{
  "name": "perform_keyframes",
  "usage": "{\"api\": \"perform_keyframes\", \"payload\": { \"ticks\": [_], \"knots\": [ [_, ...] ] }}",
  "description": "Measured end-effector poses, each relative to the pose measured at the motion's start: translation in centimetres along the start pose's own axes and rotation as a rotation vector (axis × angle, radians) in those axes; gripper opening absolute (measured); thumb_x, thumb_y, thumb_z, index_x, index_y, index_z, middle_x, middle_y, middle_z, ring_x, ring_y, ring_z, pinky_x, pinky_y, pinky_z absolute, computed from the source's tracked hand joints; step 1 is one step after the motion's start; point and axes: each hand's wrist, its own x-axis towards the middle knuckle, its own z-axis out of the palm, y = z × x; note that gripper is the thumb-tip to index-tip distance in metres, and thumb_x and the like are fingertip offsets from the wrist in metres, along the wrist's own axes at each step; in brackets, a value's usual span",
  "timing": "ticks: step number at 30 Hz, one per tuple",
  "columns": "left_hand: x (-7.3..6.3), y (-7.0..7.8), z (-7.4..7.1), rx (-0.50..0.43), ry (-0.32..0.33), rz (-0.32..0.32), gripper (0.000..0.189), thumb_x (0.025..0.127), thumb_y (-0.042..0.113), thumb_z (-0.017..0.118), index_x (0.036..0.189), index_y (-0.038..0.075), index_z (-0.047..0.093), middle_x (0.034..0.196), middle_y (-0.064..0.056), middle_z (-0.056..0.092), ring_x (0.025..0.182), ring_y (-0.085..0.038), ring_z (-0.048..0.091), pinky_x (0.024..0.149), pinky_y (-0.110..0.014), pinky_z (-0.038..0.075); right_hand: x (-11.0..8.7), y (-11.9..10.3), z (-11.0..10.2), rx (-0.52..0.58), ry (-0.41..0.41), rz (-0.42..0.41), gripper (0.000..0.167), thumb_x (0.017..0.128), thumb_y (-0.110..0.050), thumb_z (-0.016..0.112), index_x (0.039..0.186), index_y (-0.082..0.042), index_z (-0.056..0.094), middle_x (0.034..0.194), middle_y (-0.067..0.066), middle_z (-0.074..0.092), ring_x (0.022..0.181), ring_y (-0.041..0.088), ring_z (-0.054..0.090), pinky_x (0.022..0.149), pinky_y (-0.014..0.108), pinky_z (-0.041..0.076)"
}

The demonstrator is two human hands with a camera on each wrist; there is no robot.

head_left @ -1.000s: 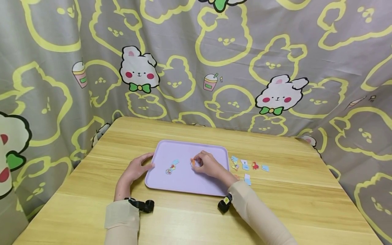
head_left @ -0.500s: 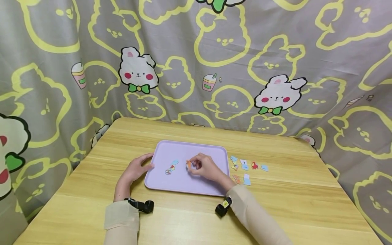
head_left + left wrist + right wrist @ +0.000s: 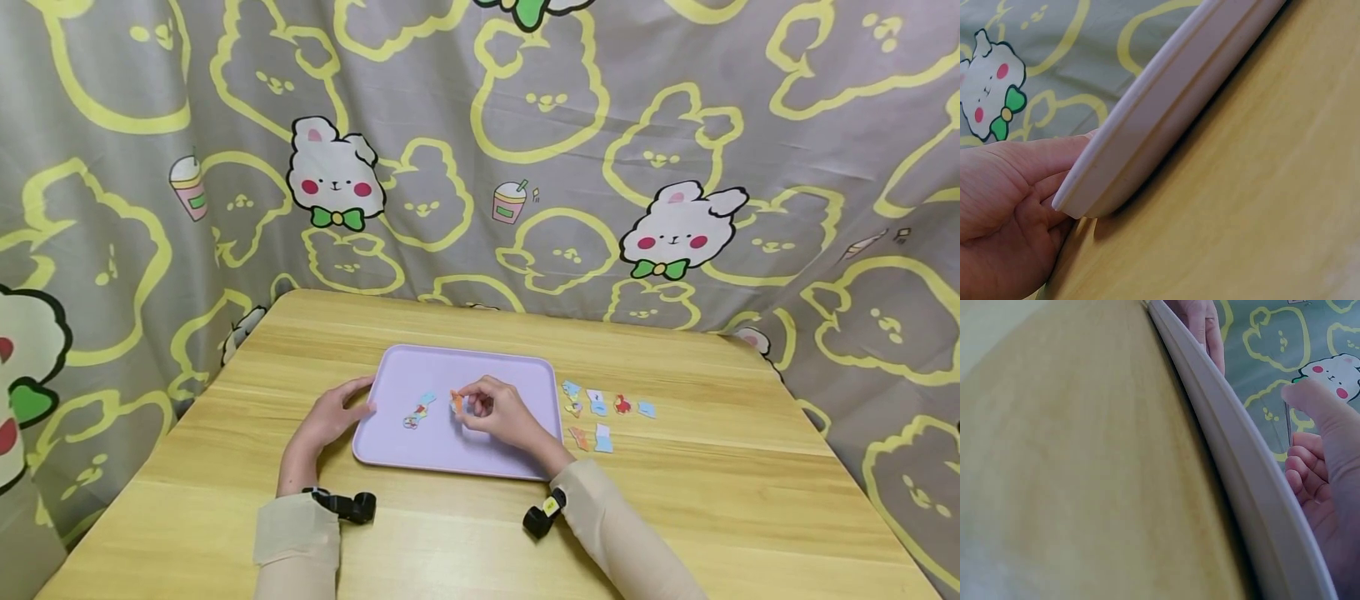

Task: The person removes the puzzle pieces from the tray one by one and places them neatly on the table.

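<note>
In the head view, my right hand pinches a small orange puzzle piece between thumb and fingers above the tray. Seen edge-on in the right wrist view, the thin piece sits between the thumb and fingertips. To its left, a short diagonal strip of colourful puzzle pieces lies on the lilac tray. My left hand holds the tray's left edge. The left wrist view has that hand at the tray's corner, thumb at the rim, some fingers partly hidden behind it.
Several loose pieces lie on the wooden table right of the tray, among them a red one, a plain blue one, an orange one and a blue-and-white one. A patterned curtain hangs behind the table.
My right hand has moved a little left over the tray with the orange puzzle piece, turning it and nearing the strip. The left hand stays at the tray's edge.
</note>
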Motion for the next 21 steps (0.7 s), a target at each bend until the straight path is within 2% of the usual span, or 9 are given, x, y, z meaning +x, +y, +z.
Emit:
{"api": "perform_keyframes", "payload": {
  "ticks": [14,21],
  "knots": [
    [0.0,0.0,0.0,-0.018,0.001,0.011,0.055,0.098,0.018,0.058,0.149,0.005,0.040,0.156,-0.025,0.032,0.147,-0.047,0.022,0.121,-0.060,0.019,-0.7,-0.2,-0.4,0.019,0.018,-0.003,0.028,0.076,-0.007,0.080,0.102,-0.004,0.071,0.081,0.008,0.064,0.066,0.009,0.058,0.059,0.018,0.055],
    [-0.1,0.0,0.1,-0.017,-0.001,0.006,0.055,0.098,0.017,0.057,0.149,0.005,0.039,0.157,-0.025,0.031,0.147,-0.047,0.021,0.121,-0.061,0.019,-1.2,-0.3,-0.7,0.035,0.028,0.016,0.027,0.077,-0.007,0.080,0.102,-0.005,0.071,0.081,0.009,0.065,0.066,0.016,0.061,0.059,0.020,0.055]
  ]
}}
